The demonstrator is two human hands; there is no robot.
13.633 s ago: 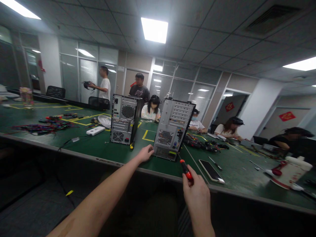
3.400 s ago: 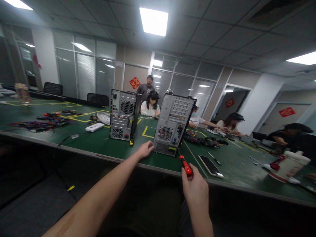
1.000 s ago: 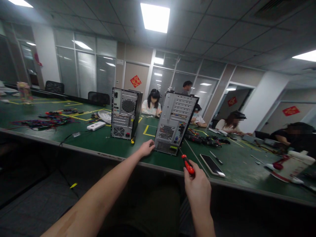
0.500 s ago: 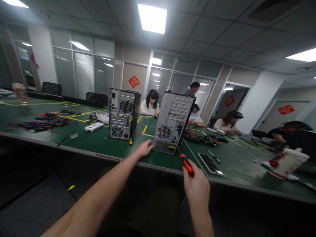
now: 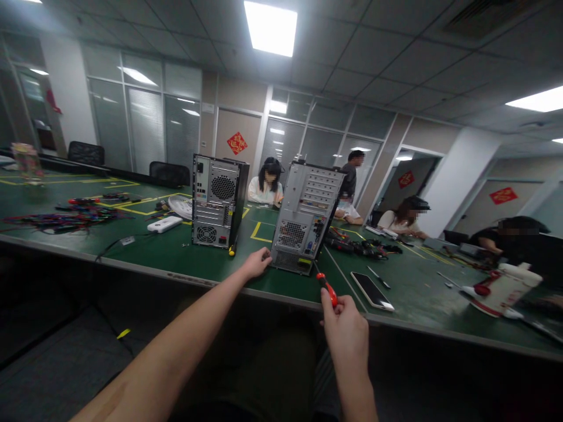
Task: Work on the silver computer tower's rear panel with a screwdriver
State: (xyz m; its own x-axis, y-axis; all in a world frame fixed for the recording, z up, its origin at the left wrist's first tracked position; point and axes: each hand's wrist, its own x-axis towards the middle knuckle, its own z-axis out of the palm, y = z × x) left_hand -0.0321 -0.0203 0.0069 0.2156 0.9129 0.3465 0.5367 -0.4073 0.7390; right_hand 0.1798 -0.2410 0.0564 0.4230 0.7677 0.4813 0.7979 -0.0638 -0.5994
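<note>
Fingers of the right hand are gripping the red-and-black screwdriver, pointing towards eleven o'clock, where the silver computer tower is standing; the left hand's fingers are resting by its seven-o'clock corner, gripping or not, can't tell!

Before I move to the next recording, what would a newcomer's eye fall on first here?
Probably the middle computer tower, upright on the green table with its ported back toward the camera, and the second tower to its left. Next, the red-and-black screwdriver in the right hand, angled toward the middle tower's lower right corner; the left hand is at that tower's lower left edge.
</note>
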